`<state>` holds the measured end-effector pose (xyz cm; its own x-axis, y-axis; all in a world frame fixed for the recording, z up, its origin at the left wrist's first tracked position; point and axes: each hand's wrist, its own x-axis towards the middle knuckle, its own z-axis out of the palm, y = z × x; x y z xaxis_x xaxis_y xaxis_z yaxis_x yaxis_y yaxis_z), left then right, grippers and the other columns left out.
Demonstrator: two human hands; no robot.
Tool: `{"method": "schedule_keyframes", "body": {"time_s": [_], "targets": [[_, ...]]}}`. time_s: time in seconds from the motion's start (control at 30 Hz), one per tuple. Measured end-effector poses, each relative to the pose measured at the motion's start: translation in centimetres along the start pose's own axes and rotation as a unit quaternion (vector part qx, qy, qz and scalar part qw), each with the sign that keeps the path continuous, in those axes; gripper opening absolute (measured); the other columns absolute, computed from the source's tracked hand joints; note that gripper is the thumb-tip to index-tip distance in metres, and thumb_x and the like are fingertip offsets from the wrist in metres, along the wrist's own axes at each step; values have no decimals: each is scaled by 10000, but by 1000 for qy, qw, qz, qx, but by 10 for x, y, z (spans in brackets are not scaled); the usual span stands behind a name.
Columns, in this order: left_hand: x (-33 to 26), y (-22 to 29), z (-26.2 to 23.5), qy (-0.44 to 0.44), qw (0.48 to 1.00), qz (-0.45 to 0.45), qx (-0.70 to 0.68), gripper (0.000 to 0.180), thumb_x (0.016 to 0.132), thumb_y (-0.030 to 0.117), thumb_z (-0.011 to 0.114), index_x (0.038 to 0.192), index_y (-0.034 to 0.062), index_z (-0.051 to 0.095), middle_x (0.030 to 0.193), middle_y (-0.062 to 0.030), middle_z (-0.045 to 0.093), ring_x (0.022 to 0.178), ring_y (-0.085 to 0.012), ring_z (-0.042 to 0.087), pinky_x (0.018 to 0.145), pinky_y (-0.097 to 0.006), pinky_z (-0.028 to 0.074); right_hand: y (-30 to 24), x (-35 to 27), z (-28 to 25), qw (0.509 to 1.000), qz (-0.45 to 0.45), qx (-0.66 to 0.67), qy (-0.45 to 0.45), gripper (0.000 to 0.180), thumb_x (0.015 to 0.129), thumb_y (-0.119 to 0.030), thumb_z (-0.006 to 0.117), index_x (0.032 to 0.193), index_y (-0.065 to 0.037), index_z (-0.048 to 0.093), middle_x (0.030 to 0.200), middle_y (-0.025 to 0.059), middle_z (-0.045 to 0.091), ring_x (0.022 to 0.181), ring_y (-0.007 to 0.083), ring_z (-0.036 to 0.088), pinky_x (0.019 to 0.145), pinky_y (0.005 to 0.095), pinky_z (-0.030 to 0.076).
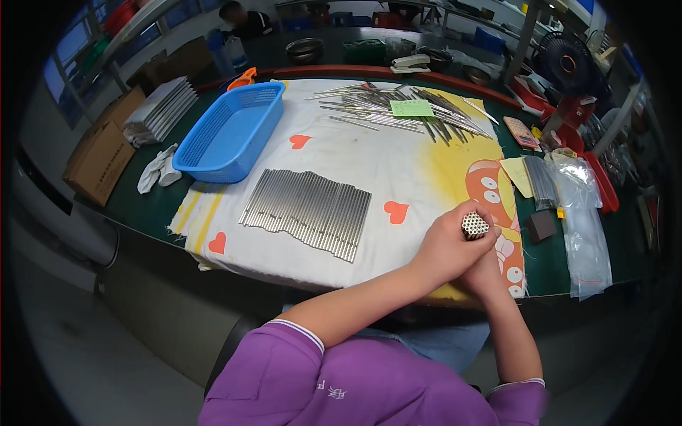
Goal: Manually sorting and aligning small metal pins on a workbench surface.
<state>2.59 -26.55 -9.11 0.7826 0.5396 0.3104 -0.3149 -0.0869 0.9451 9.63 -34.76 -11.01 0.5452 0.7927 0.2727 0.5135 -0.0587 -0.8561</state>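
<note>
Your left hand (449, 241) grips the tube bundle (475, 226), ends up, near right | right hand (486, 266) beneath, grip part-hidden | rod row (309, 213) lies left on the desk (547, 268), running near-far, left hand nearer.

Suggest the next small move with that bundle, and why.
Probably tap the bundle lightly on the cloth to level it. The left hand grips it with one end facing the camera, the right hand is close below, partly hidden, and cloth is close by. The far end is hidden, so I can't tell if it's already level.
</note>
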Motion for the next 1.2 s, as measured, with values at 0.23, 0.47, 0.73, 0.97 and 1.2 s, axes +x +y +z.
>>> {"method": "schedule_keyframes", "body": {"time_s": [0.23, 0.47, 0.73, 0.97, 1.2], "targets": [[-14, 18, 5, -63, 991, -1, -114, 228, 823, 127, 698, 847, 36, 490, 997, -129, 638, 874, -126, 604, 774, -275, 489, 8, -12, -5, 986, 36, -160, 5, 269, 770, -164, 643, 993, -42, 557, 869, 101, 632, 799, 270, 628, 684, 364, 498], [-74, 18, 38, -218, 966, 118, -67, 266, 753, 165, 746, 826, 70, 509, 1003, -101, 624, 974, -245, 583, 848, -334, 437, 29, -113, -32, 1000, 4, 18, 7, 410, 757, -198, 667, 1126, -76, 537, 1027, 79, 595, 967, 236, 578, 831, 368, 464], [-108, -82, 57, -450, 849, -182, -207, 150, 781, 71, 699, 844, 46, 566, 1017, -99, 635, 1078, -210, 563, 903, -323, 439, 63, -213, -17, 975, 214, 32, -48, 418, 732, -171, 681, 1122, -76, 562, 1070, 81, 618, 1014, 221, 595, 878, 321, 468], [-151, -130, 77, -401, 850, -263, -216, 148, 806, -15, 654, 846, 38, 521, 903, -83, 617, 1127, -204, 522, 892, -309, 451, 95, -252, -8, 962, 271, -16, 32, 310, 727, -169, 674, 1011, -64, 607, 965, 102, 653, 913, 264, 638, 782, 340, 507], [-158, -136, 79, -397, 859, -258, -195, 175, 805, -3, 657, 844, 57, 498, 890, -66, 615, 1117, -215, 520, 922, -342, 427, 108, -262, -4, 958, 274, -72, 46, 256, 725, -229, 666, 937, -95, 612, 875, 122, 654, 823, 329, 638, 707, 388, 517]]}}
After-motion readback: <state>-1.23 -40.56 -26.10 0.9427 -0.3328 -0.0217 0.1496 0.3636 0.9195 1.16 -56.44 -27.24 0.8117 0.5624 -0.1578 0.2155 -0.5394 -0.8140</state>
